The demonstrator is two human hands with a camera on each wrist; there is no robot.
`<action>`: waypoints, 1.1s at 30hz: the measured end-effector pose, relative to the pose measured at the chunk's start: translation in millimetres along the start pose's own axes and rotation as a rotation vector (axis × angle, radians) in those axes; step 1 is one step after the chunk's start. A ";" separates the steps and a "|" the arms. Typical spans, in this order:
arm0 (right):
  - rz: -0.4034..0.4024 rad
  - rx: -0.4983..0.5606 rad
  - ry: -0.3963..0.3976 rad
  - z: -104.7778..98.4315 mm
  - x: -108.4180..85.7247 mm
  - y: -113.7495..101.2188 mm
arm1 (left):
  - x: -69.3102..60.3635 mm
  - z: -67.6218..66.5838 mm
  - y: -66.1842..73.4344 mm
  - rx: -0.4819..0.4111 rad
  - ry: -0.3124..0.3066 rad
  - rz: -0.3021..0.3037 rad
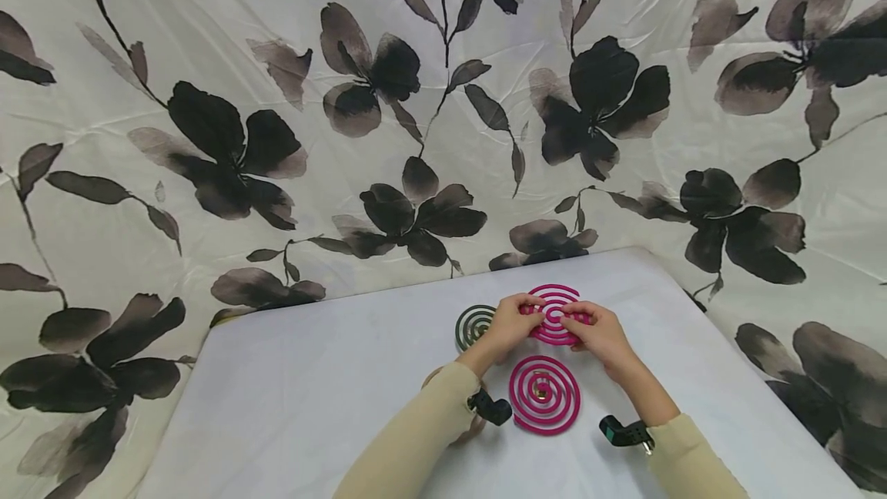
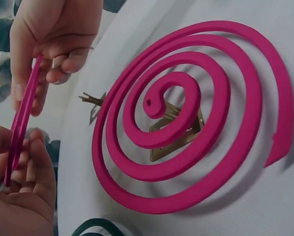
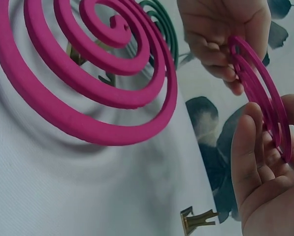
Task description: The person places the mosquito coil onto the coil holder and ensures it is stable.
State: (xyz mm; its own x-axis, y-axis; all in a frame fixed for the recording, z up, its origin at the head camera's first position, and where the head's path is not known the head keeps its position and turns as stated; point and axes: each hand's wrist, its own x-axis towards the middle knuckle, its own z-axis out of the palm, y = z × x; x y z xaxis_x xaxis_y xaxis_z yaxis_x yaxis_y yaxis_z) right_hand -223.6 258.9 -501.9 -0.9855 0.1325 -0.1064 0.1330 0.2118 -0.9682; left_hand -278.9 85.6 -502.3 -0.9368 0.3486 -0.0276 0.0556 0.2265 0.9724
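A pink spiral mosquito coil point(image 1: 554, 337) is held up between both hands, raised off the table. My left hand point(image 1: 514, 323) pinches its left side between thumb and fingers. On its right side my right hand point(image 1: 601, 336) pinches the rim in the same way. Both wrist views show this coil nearly edge-on. Closer to me, a second pink coil point(image 2: 220, 93) sits raised on a brass-coloured metal stand point(image 2: 174, 142). A dark green coil point(image 1: 474, 323) lies left of the hands, partly covered by the left hand.
Under the left forearm shows part of a brown round thing point(image 1: 476, 431), mostly hidden. Another small brass-coloured stand point(image 3: 198, 221) stands near the table's edge. A white cloth covers the table point(image 1: 291, 383), and a floral sheet point(image 1: 388, 137) hangs behind it.
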 end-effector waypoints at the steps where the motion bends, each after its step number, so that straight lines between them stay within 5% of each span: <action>1: 0.000 -0.003 0.001 -1.5 0.4 -0.2 | 1.1 0.9 0.8 -0.007 -0.004 -0.001; 33: -0.025 -0.030 0.044 -23.4 8.8 -1.3 | 26.9 17.3 14.9 0.043 -0.043 -0.052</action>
State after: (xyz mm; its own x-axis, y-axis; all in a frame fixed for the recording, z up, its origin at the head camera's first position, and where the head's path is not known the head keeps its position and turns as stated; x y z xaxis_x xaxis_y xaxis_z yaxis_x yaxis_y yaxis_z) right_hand -230.0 282.5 -496.2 -0.9830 0.1688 -0.0715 0.1121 0.2448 -0.9631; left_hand -297.3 114.0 -492.5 -0.9234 0.3735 -0.0883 0.0232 0.2840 0.9585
